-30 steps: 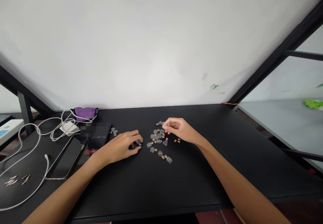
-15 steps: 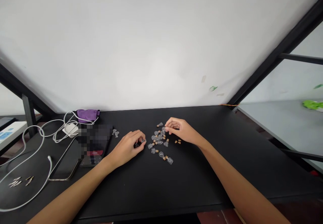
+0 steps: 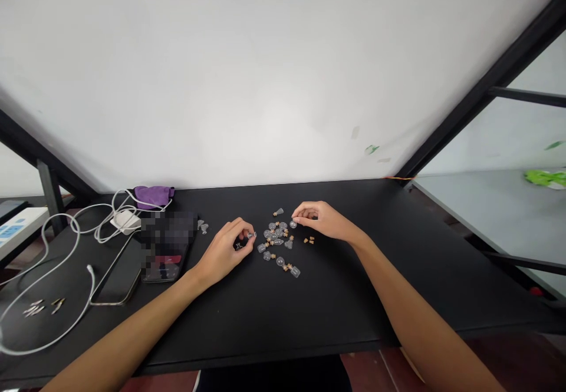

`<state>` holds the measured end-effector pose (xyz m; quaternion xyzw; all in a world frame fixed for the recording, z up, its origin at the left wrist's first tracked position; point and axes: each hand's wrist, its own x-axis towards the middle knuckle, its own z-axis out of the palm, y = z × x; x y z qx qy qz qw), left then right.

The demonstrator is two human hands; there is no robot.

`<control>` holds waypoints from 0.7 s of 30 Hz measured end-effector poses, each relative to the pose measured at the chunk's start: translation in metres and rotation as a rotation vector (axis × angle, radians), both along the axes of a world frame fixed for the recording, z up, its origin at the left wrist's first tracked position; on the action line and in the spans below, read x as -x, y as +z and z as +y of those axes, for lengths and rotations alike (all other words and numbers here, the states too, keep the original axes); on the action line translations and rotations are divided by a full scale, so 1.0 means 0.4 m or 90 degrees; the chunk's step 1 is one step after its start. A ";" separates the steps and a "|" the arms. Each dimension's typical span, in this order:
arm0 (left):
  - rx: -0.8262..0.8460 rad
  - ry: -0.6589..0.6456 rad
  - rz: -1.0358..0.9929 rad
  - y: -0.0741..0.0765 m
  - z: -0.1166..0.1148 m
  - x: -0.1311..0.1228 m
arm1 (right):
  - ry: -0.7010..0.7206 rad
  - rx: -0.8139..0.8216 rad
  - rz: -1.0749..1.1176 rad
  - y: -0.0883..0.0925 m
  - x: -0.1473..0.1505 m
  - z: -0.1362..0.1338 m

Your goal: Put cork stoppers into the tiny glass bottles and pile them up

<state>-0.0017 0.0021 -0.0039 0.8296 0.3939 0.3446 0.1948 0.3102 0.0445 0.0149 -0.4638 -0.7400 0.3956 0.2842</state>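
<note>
The matte black desk (image 3: 336, 303) spans the view below a smooth white wall (image 3: 265, 73), with a black metal frame member (image 3: 490, 109) rising at the right. Clock positions below are taken about the bottle cluster, with 12 o'clock pointing away from the wearer.

At 9 o'clock, well out, lie a dark flat device (image 3: 168, 244), pixelated and unidentifiable, and a smartphone (image 3: 117, 274) with a metallic edge. Beyond these are a looped white cable (image 3: 48, 268), a white power adapter (image 3: 126, 221), a purple fabric pouch (image 3: 152, 196), and slim metal pins (image 3: 42, 308), too small to identify.

The cluster of miniature glass bottles (image 3: 276, 241) sits mid-desk: clear round and tapered bodies, several with cork stoppers fitted or alongside. Loose cork stoppers (image 3: 308, 240) lie at 3 o'clock, just beside it.

The left hand (image 3: 223, 253) is at 9 o'clock, its fingers (image 3: 242, 227) closed on a tiny glass bottle (image 3: 251, 235), partly hidden. The right hand (image 3: 321, 219) is at 2 o'clock, its fingers (image 3: 300, 221) together at a round glass bottle (image 3: 292, 224); any clamping cannot be confirmed.
</note>
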 end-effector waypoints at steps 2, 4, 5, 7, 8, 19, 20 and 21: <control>-0.008 0.003 -0.012 0.001 0.000 0.000 | 0.009 0.001 -0.012 0.002 -0.006 0.002; -0.016 0.006 -0.021 0.002 -0.001 -0.001 | 0.031 0.007 -0.010 0.008 -0.005 -0.001; -0.021 0.008 -0.023 0.003 -0.001 -0.001 | 0.048 0.011 -0.007 0.013 -0.001 -0.005; -0.032 0.007 -0.026 0.005 -0.002 -0.002 | 0.089 0.014 0.001 0.024 0.012 -0.015; -0.038 0.005 -0.027 0.006 -0.003 -0.003 | 0.110 0.015 0.004 0.030 0.022 -0.022; -0.059 -0.032 -0.029 0.009 -0.008 -0.009 | 0.177 -0.024 -0.035 0.014 0.078 -0.047; -0.058 -0.034 -0.028 0.009 -0.008 -0.009 | 0.175 -0.026 -0.036 0.015 0.075 -0.045; -0.058 -0.035 -0.026 0.009 -0.009 -0.009 | 0.169 -0.028 -0.037 0.018 0.070 -0.044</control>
